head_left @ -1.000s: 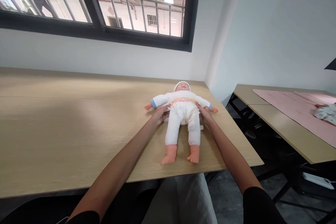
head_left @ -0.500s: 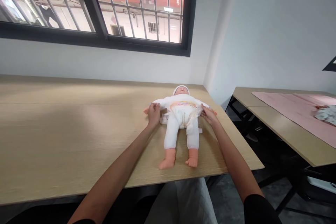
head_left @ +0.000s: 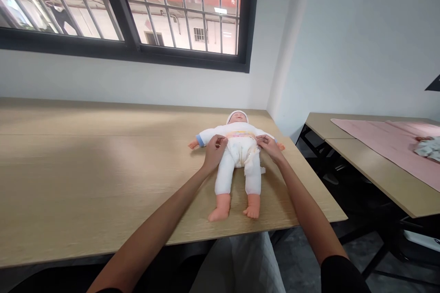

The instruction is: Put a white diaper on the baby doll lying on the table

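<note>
From where I stand, the person's grey trousers come nearest, against the edge of the desk. Just over that edge the doll's bare feet point this way; the doll lies on its back on the desk, head away. Beside its thigh on the right, a pale strip sticks out. Higher up, the diaper sits over its middle, already drawn up between the legs, its front laid flat below a coloured band at the waist. That much looks done. The sides look rumpled to me, so I'd judge them unfinished, though the hands hide any fastening.

The left hand has its fingers curled at one side of the waist, the right hand at the other. Each grip is nearly closed; I can't tell whether diaper is pinched inside.

Past the head, a barred window fills the wall.
</note>
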Motion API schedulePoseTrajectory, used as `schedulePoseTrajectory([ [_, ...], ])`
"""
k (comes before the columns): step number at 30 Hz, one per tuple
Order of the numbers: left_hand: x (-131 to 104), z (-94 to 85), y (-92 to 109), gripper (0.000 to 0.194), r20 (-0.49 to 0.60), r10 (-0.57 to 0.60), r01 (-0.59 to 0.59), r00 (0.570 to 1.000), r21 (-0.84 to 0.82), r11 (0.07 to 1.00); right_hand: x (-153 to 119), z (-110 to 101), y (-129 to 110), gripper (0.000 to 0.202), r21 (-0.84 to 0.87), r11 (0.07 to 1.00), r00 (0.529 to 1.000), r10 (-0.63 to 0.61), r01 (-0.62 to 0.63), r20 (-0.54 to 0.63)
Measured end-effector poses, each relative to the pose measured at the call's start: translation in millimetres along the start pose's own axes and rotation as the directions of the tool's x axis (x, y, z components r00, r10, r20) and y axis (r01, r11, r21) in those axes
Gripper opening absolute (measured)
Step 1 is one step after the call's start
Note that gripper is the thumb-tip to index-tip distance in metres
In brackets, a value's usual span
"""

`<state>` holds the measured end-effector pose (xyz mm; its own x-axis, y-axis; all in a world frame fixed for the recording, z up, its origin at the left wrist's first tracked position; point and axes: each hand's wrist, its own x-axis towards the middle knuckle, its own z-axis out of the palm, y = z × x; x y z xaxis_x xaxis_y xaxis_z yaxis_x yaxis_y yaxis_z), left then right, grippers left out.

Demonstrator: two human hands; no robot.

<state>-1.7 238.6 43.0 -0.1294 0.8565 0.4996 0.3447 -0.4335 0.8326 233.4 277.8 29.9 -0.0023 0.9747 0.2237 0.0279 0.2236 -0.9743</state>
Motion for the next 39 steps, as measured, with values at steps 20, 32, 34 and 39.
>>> schedulePoseTrajectory([
  [20, 23.9, 47.9, 84.8, 0.03, 0.667, 0.334, -0.681, 0.666, 0.36, 0.638, 4.5, -52.2, 3.5, 0.038, -0.28, 0.96, 0.88, 0.146, -0.015, 0.452],
  [32, 33.9, 74.6, 57.4, 0.019, 0.807, 0.273, -0.759, 0.524, 0.297, 0.579, -19.2, -9.7, 37.8, 0.007, -0.243, 0.947, 0.964, -0.16, 0.211, 0.213],
  [34, 37.7, 71.9, 57.0, 0.017, 0.793, 0.274, -0.721, 0.544, 0.276, 0.636, -18.0, -11.6, 37.8, 0.009, -0.247, 0.952, 0.977, -0.142, 0.179, 0.161],
  [39, 28.0, 66.9, 68.2, 0.02, 0.811, 0.215, -0.739, 0.544, 0.343, 0.58, -19.5, -18.5, 32.5, 0.013, -0.218, 0.967, 0.985, -0.102, 0.131, 0.14],
])
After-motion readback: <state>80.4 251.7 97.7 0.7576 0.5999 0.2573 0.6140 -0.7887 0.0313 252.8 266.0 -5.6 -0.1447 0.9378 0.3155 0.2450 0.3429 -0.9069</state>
